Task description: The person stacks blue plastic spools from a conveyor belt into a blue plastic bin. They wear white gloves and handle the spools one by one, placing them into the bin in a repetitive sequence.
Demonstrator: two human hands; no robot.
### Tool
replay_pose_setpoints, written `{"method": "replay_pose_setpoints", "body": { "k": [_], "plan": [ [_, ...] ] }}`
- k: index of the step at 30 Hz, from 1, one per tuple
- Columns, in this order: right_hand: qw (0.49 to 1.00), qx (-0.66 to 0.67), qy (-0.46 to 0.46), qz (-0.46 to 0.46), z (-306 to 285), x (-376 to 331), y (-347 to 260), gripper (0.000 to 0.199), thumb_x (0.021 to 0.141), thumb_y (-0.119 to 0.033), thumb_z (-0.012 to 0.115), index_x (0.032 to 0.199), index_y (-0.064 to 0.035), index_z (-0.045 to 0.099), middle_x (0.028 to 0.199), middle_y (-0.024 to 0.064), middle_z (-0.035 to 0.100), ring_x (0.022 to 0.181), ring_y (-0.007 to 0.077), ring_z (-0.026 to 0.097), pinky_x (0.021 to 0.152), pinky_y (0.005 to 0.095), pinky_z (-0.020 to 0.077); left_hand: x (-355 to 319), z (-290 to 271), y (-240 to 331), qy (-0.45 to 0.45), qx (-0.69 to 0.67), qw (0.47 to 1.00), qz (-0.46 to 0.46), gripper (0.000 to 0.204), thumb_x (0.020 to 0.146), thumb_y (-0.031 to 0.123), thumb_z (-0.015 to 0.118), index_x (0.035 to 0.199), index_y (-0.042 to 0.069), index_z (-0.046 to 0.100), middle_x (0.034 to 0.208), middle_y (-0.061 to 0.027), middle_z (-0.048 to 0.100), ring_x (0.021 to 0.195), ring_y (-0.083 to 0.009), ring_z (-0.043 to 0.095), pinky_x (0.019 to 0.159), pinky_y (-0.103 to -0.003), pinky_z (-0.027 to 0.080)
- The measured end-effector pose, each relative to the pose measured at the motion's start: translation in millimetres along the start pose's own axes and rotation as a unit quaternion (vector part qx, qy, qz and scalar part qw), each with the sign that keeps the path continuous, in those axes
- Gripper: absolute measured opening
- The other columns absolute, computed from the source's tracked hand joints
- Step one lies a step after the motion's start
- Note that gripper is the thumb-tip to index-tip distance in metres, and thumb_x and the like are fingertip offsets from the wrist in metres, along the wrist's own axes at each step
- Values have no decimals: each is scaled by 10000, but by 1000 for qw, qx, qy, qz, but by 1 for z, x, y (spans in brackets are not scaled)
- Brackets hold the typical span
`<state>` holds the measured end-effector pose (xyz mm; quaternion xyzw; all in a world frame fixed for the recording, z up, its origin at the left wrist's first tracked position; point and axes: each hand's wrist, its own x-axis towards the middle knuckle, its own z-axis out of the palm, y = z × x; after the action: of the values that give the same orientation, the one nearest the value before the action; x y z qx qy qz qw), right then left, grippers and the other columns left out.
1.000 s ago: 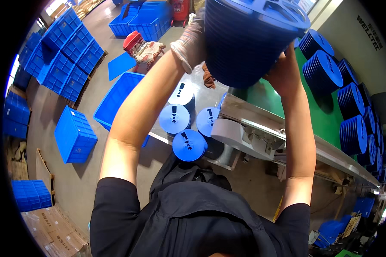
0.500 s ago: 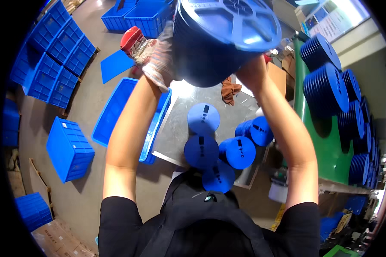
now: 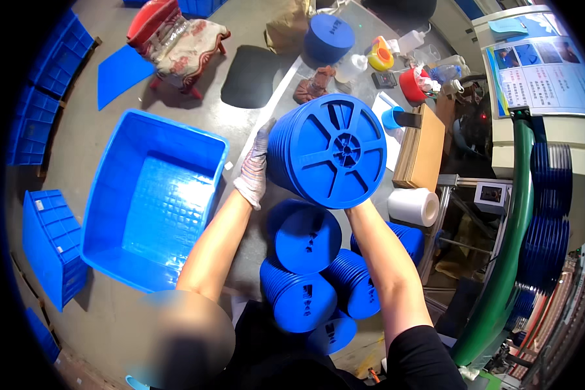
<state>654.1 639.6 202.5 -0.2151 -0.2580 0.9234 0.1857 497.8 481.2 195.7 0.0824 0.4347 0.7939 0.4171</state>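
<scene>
Fingers (image 3: 264, 134) of the gloved left hand (image 3: 254, 168) are pressed on the side of the blue reel stack (image 3: 331, 153), held tilted over the worktop (image 3: 257, 237). Right hand is hidden by it; grip can't be told. Blue bin (image 3: 120, 162) is seen left.

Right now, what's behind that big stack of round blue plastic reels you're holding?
Just beyond the reel stack, a crumpled brown cloth shows on the grey metal table. The right hand and the table directly behind are covered.
</scene>
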Motion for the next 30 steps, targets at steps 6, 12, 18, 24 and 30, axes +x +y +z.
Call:
{"method": "replay_pose_setpoints", "body": {
  "k": [6, 12, 18, 24, 30],
  "plan": [
    [982, -147, 114, 16, -84, 16, 22, 469, 973, -428, 407, 1321, -125, 495, 1272, 106, 557, 1125, 266, 554, 925, 425, 500, 33, -36, -90, 2, -31, 997, -70, 855, 869, 694, 428, 1446, 68, 344, 1437, -99, 400, 1314, -212, 372, 1115, -350, 245],
    [991, -59, 109, 60, -156, 25, 46, 430, 958, -231, 509, 1353, -78, 439, 1275, 100, 539, 1119, 227, 548, 905, 369, 511, 39, -68, -141, -5, -27, 996, -87, 847, 872, 705, 399, 1446, 83, 350, 1435, -95, 405, 1303, -216, 384, 1112, -353, 258],
    [984, -54, 163, 37, -141, -6, 20, 554, 980, -434, 390, 1393, -65, 389, 1375, 138, 464, 1219, 287, 476, 1029, 411, 397, 18, -44, -142, 122, 44, 974, -186, 859, 844, 719, 444, 1413, 77, 403, 1377, -92, 479, 1244, -245, 435, 1065, -379, 330],
    [926, -185, 329, -22, -66, -18, -52, 727, 910, -651, 359, 1419, -132, 368, 1456, 135, 371, 1297, 288, 389, 1021, 451, 321, -26, -19, -54, 278, 20, 956, -97, 935, 795, 742, 465, 1471, 122, 281, 1518, -105, 275, 1381, -278, 258, 1125, -458, 188],
    [909, -258, 252, -208, 70, -61, -174, 594, 915, -600, 437, 1232, -106, 534, 1172, 58, 593, 999, 209, 579, 837, 354, 420, 10, 34, -16, 217, 462, 852, 117, 890, 773, 503, 525, 1459, 13, 238, 1516, -125, 245, 1408, -254, 195, 1154, -429, 143]
  ]
}}
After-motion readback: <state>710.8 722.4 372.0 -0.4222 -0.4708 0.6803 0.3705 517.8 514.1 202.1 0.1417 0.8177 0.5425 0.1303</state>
